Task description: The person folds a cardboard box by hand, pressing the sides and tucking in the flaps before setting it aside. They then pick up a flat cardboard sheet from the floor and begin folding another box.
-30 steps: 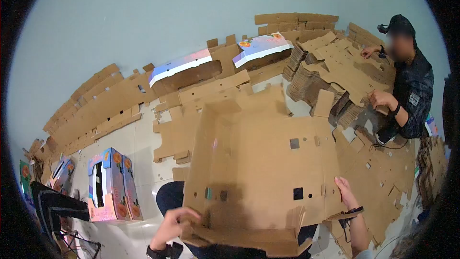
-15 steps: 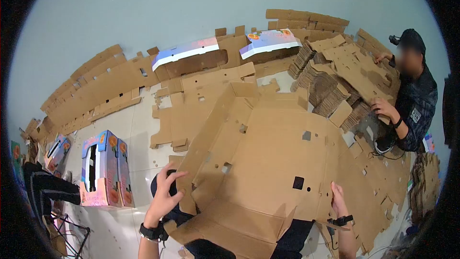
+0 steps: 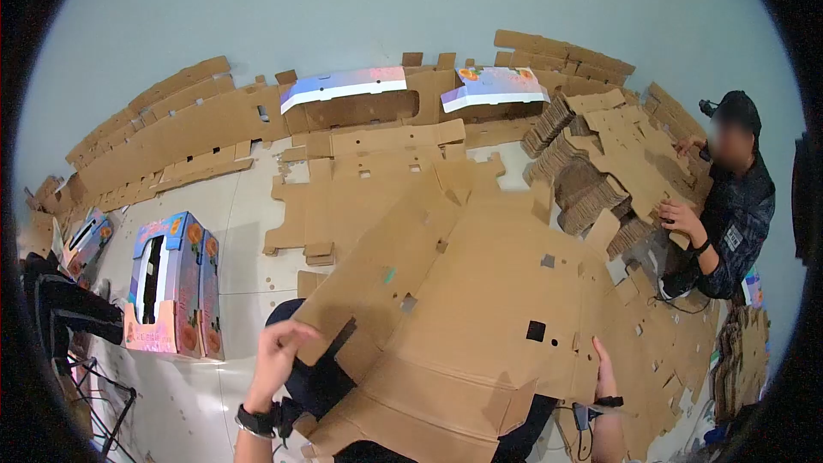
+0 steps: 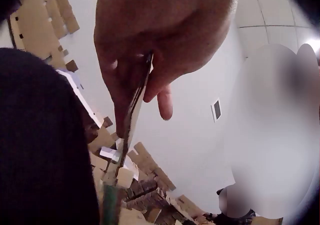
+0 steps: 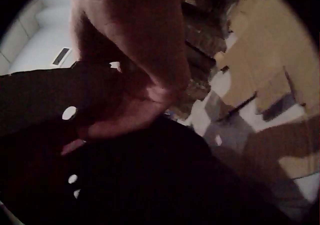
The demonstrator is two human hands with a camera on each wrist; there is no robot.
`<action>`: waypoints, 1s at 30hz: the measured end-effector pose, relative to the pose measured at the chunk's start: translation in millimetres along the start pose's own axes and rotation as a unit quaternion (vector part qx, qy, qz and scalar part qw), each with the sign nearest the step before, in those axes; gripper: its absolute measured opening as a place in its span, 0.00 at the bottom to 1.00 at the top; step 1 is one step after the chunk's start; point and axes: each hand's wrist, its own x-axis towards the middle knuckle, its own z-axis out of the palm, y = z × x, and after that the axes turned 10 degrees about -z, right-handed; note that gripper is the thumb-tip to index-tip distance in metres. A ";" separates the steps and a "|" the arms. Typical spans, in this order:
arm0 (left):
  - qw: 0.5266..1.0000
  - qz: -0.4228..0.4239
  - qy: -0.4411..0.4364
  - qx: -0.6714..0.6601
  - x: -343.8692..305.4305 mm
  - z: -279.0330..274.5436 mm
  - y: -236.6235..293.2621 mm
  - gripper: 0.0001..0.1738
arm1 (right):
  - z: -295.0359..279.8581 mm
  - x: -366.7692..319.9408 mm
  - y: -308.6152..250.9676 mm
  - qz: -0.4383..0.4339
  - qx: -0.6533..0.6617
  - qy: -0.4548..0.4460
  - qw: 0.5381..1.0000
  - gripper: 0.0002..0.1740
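Note:
A large brown cardboard box (image 3: 480, 291), largely unfolded, lies across the person's lap in the head view. Its left side panel (image 3: 369, 274) leans outward, and its near flap (image 3: 420, 403) spreads low toward the body. My left hand (image 3: 279, 360) pinches the outer edge of the left panel; in the left wrist view that edge (image 4: 134, 112) runs between thumb and fingers. At the right edge, my right hand (image 3: 604, 370) holds the box, its fingers against the underside in the right wrist view.
Flat cardboard pieces (image 3: 377, 193) lie ahead on the tiled floor. Printed fruit boxes (image 3: 176, 283) stand at left. Beyond the right side rises a stack of cardboard (image 3: 591, 180), with another person (image 3: 729, 214) crouching beside it. Cardboard sheets (image 3: 189, 133) line the wall.
The box's left and near walls have folded outward and flattened. My left hand left the near left corner, rose open-fingered, then took the left panel's edge. The right hand stayed at the right edge.

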 end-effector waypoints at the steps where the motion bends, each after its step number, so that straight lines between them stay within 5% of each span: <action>1: 1.000 0.000 -0.013 -0.011 8.7 -7.2 6.1 0.10 | 3.7 -0.5 -11.2 -0.007 -0.028 -0.036 0.999 0.19; 3: 0.999 0.035 0.016 -0.005 38.0 -16.4 13.8 0.09 | -1.8 4.1 -21.1 -0.017 -0.057 -0.069 0.996 0.18; 5: 0.995 0.079 0.053 0.011 68.9 -35.9 26.3 0.09 | -36.4 43.0 -12.7 -0.295 -0.307 -0.110 0.898 0.23; 6: 0.990 0.113 0.075 -0.023 83.9 -50.9 33.3 0.10 | -100.4 122.5 0.9 -0.204 -0.312 -0.027 0.928 0.22; 7: 0.983 0.134 0.124 -0.018 99.0 -70.4 34.2 0.11 | -86.6 101.8 -8.6 -0.146 0.075 -0.267 0.950 0.20; 9: 0.979 0.104 0.140 -0.104 112.1 -116.3 31.2 0.19 | -8.1 54.6 -38.3 -0.169 0.078 -0.250 0.950 0.22; 11: 0.964 0.107 0.151 -0.189 115.3 -149.6 20.1 0.22 | 150.3 7.4 -69.0 -0.206 0.094 -0.218 0.949 0.25; 12: 0.935 0.109 0.228 -0.247 107.5 -161.4 14.1 0.24 | 187.3 -15.0 -80.3 -0.223 0.103 -0.202 0.948 0.27; 15: 0.883 0.104 0.372 -0.265 101.7 -201.9 -82.2 0.24 | 205.6 50.1 -33.4 -0.190 0.181 -0.185 0.947 0.26; 17: 0.893 0.034 0.310 -0.325 67.0 -184.1 -133.5 0.23 | 240.0 68.3 24.9 -0.110 0.261 -0.198 0.938 0.25; 19: 0.903 -0.097 0.332 -0.256 35.6 -145.0 -164.5 0.20 | 267.1 88.1 99.9 -0.050 0.181 -0.193 0.963 0.25; 21: 0.902 0.046 0.337 -0.265 9.2 -81.2 -181.0 0.20 | 284.0 101.1 176.6 0.030 0.125 -0.245 0.961 0.23; 24: 0.958 -0.009 0.279 -0.073 -18.1 -4.5 -124.3 0.25 | 295.7 120.4 260.5 0.119 0.104 -0.241 0.958 0.21; 27: 0.953 -0.044 0.270 0.127 -25.7 36.1 -71.4 0.33 | 308.8 106.3 260.2 0.167 0.069 -0.190 0.965 0.20; 30: 0.966 -0.020 0.240 0.088 -20.0 26.6 -91.4 0.37 | 334.6 86.6 221.6 0.147 0.090 -0.223 0.959 0.20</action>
